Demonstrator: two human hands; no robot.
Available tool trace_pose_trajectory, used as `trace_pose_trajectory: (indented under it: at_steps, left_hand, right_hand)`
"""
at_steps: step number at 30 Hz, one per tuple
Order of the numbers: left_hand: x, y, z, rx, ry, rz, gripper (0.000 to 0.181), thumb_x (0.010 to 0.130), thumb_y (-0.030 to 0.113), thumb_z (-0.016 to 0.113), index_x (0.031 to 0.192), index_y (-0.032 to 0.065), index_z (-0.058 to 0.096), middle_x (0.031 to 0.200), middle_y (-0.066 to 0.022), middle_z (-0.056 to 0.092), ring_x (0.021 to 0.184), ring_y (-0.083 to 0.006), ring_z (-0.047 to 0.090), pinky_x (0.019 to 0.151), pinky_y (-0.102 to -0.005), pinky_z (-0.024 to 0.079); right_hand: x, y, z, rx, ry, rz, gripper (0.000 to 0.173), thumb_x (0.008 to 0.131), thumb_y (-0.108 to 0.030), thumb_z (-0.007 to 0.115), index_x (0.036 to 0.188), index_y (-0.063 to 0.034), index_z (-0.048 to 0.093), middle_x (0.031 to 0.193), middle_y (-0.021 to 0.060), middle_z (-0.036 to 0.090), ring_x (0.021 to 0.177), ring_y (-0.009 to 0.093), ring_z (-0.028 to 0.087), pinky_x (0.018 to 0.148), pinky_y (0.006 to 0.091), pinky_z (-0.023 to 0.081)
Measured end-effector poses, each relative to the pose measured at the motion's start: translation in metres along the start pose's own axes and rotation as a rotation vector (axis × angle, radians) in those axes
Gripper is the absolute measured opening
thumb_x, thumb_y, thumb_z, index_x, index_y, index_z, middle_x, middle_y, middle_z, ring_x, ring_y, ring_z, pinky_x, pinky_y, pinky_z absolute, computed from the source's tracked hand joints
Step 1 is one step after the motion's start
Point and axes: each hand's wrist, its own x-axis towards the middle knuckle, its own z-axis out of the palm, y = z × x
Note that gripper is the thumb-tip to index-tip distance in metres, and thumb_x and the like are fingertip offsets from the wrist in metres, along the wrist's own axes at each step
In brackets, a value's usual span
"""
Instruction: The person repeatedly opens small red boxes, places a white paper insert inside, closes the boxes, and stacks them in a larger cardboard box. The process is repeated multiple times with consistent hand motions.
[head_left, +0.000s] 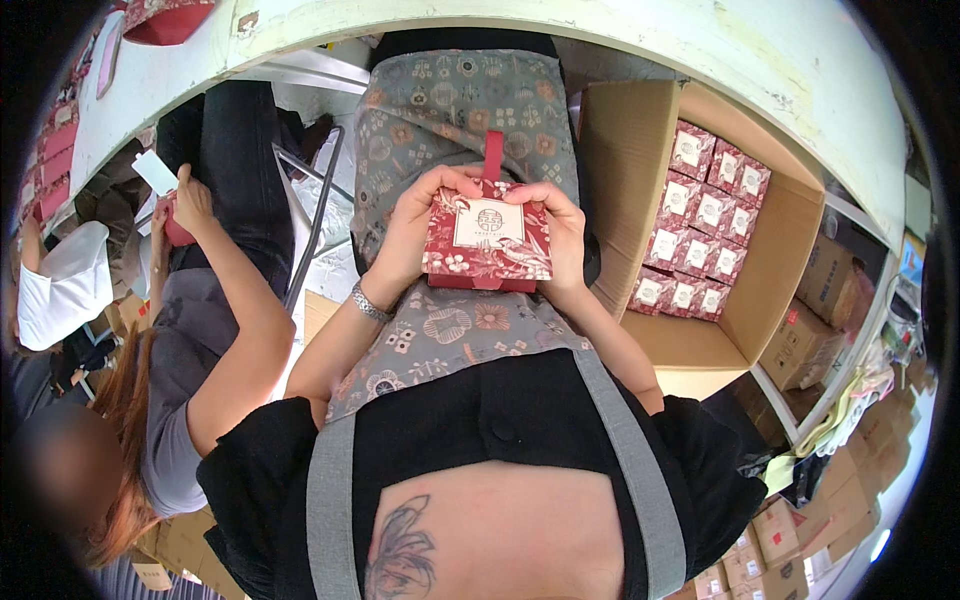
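Over my lap, a red gift box (491, 236) with a floral and bird print is held between my two hands. A white square with printed writing marks its lid, and a red ribbon tab (493, 154) sticks up from its far edge. My left hand (427, 214) grips the left side, the thumb on the lid near the far edge. On the right side, my right hand (559, 225) holds it the same way. The fingers beneath are mostly hidden. A patterned grey apron (465, 97) covers my lap below the box.
To my right stands an open cardboard carton (630, 180) holding several rows of similar red boxes (697, 217). A white table (315, 34) curves across the far side. At my left, a seated co-worker (202, 300) holds a white card (156, 172) and a red item. Cartons (780, 532) are stacked behind at right.
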Motion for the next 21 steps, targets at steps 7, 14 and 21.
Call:
trace_pose_trajectory:
  at_steps: [7,14,21]
  left_hand:
    - [-0.008,0.029,-0.004,0.582,-0.191,0.263,0.093,0.049,0.028,0.090,0.124,0.0137,0.038,0.150,-0.0242,-0.006,0.139,-0.0402,0.007,0.108,-0.0463,0.022]
    - [0.001,0.042,-0.004,0.590,-0.139,0.507,0.069,0.054,0.014,0.087,0.110,0.0119,0.047,0.125,-0.0155,0.045,0.119,-0.0309,0.043,0.099,-0.0408,0.035]
    - [0.008,0.050,-0.004,0.302,-0.063,0.489,0.063,0.055,0.019,0.087,0.105,0.0104,0.050,0.114,-0.0095,0.050,0.110,-0.0226,0.047,0.094,-0.0356,0.038]
  right_hand:
    - [0.017,-0.015,0.005,0.185,0.023,0.152,0.012,0.086,-0.003,0.048,0.087,-0.0001,0.060,0.082,0.0080,0.064,0.070,0.011,0.061,0.065,0.0230,0.049]
    - [0.028,-0.046,0.021,0.140,-0.147,0.020,0.013,0.088,-0.006,0.047,0.091,-0.0011,0.058,0.113,0.0153,0.058,0.097,0.019,0.059,0.081,0.0285,0.047]
    - [0.020,-0.052,0.010,-0.449,-0.341,-0.580,0.043,0.079,-0.039,0.064,0.107,-0.0076,0.054,0.145,0.0194,0.023,0.130,0.034,0.032,0.105,0.0439,0.026]
